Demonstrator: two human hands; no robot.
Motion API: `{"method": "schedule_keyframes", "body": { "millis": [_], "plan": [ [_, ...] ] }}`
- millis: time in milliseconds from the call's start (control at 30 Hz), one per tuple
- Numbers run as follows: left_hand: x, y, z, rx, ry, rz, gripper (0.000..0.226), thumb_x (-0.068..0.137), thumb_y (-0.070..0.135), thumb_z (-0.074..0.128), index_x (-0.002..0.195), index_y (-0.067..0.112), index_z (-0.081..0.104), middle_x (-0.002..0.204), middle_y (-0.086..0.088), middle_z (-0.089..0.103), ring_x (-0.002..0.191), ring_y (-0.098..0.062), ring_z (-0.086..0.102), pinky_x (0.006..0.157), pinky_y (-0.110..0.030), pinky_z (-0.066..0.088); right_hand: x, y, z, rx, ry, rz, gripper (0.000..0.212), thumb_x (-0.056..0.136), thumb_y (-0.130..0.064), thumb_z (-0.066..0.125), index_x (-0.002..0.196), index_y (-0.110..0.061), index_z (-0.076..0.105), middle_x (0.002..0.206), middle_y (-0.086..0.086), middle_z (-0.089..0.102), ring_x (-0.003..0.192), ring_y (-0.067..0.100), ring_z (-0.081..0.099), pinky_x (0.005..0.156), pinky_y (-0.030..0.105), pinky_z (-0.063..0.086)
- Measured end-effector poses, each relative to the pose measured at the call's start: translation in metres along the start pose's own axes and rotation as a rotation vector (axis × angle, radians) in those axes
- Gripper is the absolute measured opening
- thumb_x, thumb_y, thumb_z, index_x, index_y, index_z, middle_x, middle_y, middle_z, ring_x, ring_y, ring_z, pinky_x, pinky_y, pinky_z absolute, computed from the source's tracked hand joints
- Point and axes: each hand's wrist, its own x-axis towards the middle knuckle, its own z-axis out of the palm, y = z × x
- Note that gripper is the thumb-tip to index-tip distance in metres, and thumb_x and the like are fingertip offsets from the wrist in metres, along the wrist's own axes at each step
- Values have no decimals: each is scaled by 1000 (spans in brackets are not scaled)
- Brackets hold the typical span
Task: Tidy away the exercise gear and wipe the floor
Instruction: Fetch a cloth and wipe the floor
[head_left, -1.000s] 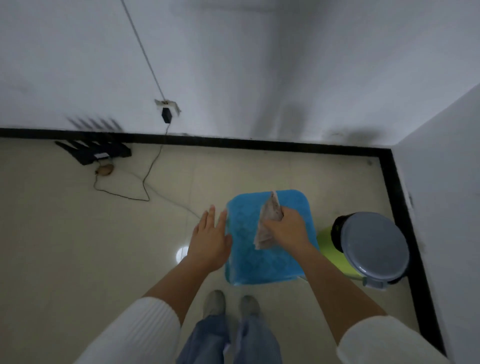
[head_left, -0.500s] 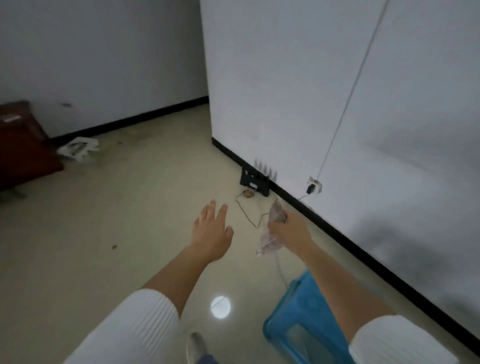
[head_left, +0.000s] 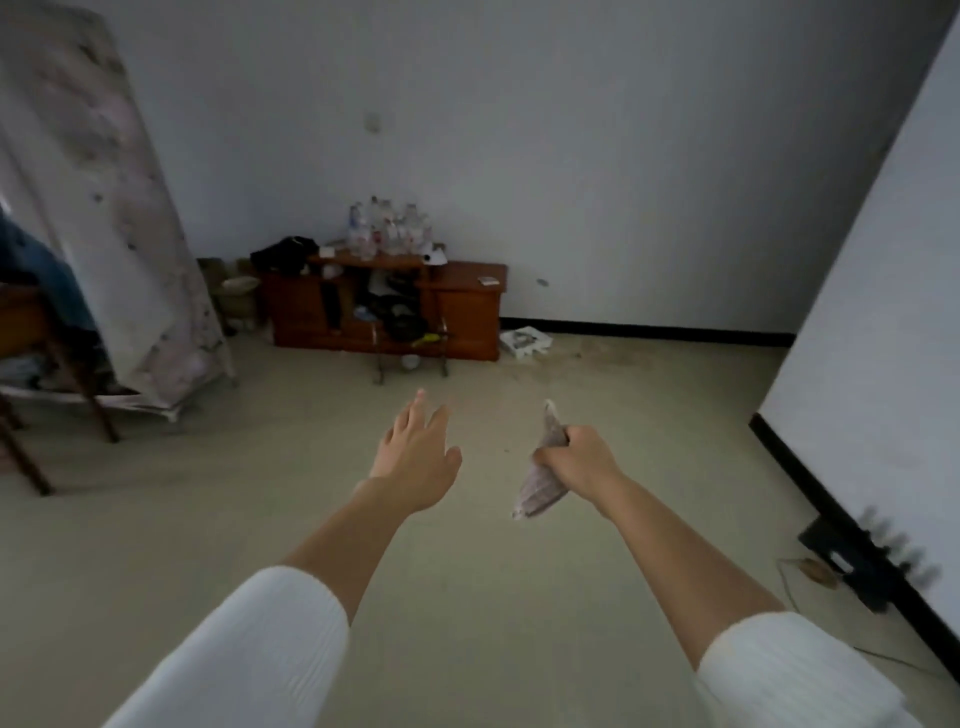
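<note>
At centre frame the right grip (head_left: 582, 460) is fisted round a crumpled cloth (head_left: 540, 486), its tail dangling clear of the floor (head_left: 467, 597); the left grip (head_left: 415, 457) hangs spread and empty beside it. Best to crouch, open the cloth flat and wipe in overlapping strokes

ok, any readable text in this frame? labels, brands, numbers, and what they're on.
No text can be read.
Bottles on the wooden cabinet: labels too blurred.
White packet on the floor beside the cabinet: dark print, too blurred.
Small card on the cabinet top: too small.
Cloth in the right hand: no lettering shows.
</note>
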Motion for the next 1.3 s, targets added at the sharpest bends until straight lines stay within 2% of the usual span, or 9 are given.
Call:
{"method": "schedule_keyframes", "body": {
  "millis": [100,267,433,633,833,900,1033,1133,1300],
  "plan": [
    [-21,-117,-59,-53,105,-147,57,96,32,43,146,19,22,159,-7,-2,145,-28,3,114,-45,19,5,-85,103,9,-111,-76,14,82,-20,63,89,-8,59,82,8,61,77,24,58,57,29,40],
    [-71,-300,-150,13,234,-329,61,93,34,47,147,23,20,158,-7,2,144,-29,6,114,-45,21,-5,-225,274,24,-275,-211,32,86,-26,61,112,-9,53,102,8,57,97,25,57,85,36,47],
    [-116,-449,-230,97,342,-484,63,93,34,48,148,19,20,158,-11,4,145,-30,6,116,-43,17,-29,-365,423,36,-404,-383,38,83,-24,64,113,-1,57,110,15,62,98,28,60,78,33,47],
    [-156,-610,-295,163,428,-673,61,94,39,45,147,21,20,158,-12,6,144,-32,7,115,-45,19,-53,-496,584,38,-593,-569,49,83,-26,65,126,-6,56,117,9,63,105,23,60,87,33,49],
    [-183,-781,-344,118,490,-890,66,95,39,44,150,20,13,157,-5,17,144,-26,14,115,-46,24,-65,-608,760,20,-865,-667,33,88,-22,60,119,-12,59,96,2,63,97,21,61,84,31,48],
    [-191,-831,-361,97,517,-942,66,95,37,44,150,20,13,156,-5,20,143,-26,17,114,-44,25,-72,-644,812,8,-902,-693,31,85,-22,61,115,-15,60,96,2,64,91,18,61,79,28,48],
    [-209,-931,-394,87,551,-1045,62,96,36,42,149,20,17,156,-4,22,144,-25,13,114,-44,23,-96,-707,910,-20,-1004,-738,21,85,-20,62,105,-17,58,93,1,62,95,20,61,86,31,49],
    [-222,-1016,-416,82,556,-1111,57,97,36,38,148,22,19,156,-4,21,144,-24,10,114,-45,22,-112,-751,988,-45,-1074,-804,22,90,-18,59,111,-12,57,90,-1,59,98,19,59,78,26,45],
    [-253,-1168,-458,193,501,-1180,57,97,35,35,149,23,16,156,-5,20,144,-24,11,114,-45,17,-126,-839,1142,-63,-1100,-833,18,89,-12,56,106,-10,55,86,-2,57,93,18,56,80,30,44]
  ]
}}
